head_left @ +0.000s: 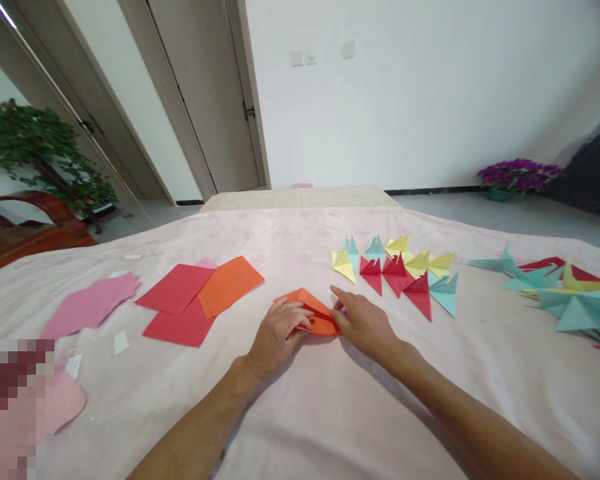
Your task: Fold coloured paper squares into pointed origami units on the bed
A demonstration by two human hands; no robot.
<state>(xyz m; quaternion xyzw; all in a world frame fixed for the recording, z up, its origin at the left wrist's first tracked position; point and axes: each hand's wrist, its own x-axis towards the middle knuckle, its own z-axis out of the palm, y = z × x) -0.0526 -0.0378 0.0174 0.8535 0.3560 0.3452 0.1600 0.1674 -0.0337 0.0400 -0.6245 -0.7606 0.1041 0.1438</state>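
A partly folded sheet of orange origami paper lies on the cloth in front of me, its raised folds making a dark opening in the middle. My left hand bends its fingers over the left side and holds the sheet. At the right corner, my right hand grips the paper with the thumb side, while its index finger points up and away. The fingertips under the fold are partly hidden. Just beyond my right hand stand several small folded paper cranes, among them a red crane and a yellow crane.
Left of my hands lie flat red squares and an orange square. Farther left are pink paper pieces and white scraps. A pile of teal cranes sits at far right. Pink patterned cloth covers the table.
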